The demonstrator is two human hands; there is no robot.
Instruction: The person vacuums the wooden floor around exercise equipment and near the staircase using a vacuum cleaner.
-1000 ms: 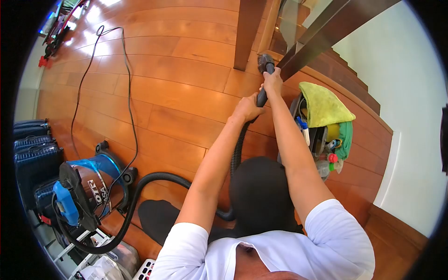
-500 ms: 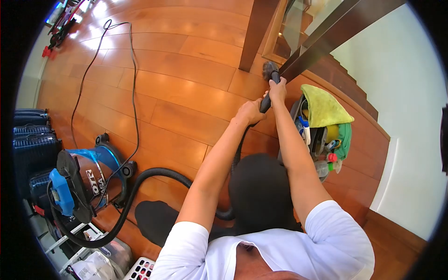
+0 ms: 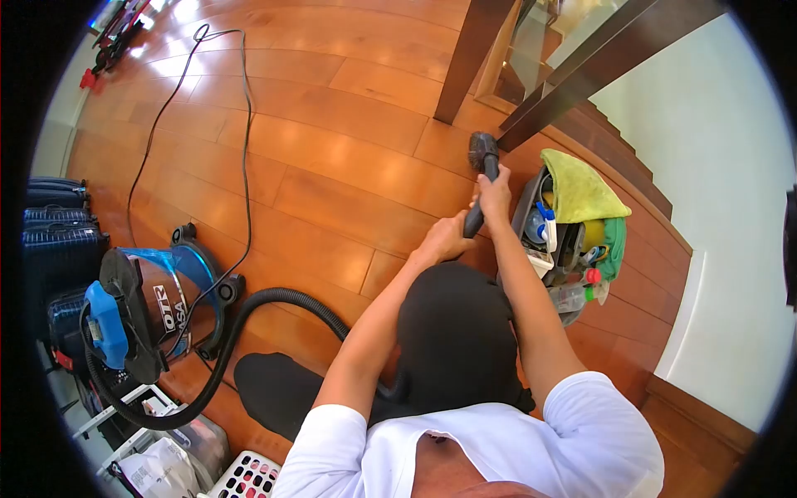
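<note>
Both hands grip a black vacuum hose handle [image 3: 473, 221] in front of my knee. My left hand [image 3: 447, 237] is wrapped round its lower end, and my right hand [image 3: 495, 196] holds it higher up, below the round brush head [image 3: 482, 152]. The bristles rest on or just over the wooden floor, close to the dark post. From the handle the ribbed hose [image 3: 290, 300] passes behind my leg and curves to the vacuum cleaner [image 3: 158, 307] at the left. My fingers partly hide the handle.
A caddy [image 3: 525, 203] of bottles, with a yellow cloth [image 3: 581, 187] over it, stands right of my right forearm. Beyond are dark posts [image 3: 475, 62], a glass panel and stairs. A power cord [image 3: 248, 149] loops across the floor. Suitcases [image 3: 62, 249] and a white basket [image 3: 249, 476] lie left.
Both hands have drawn the brush back toward my body, away from the base of the post. My left hand is now nearer my knee. The view has shifted slightly.
</note>
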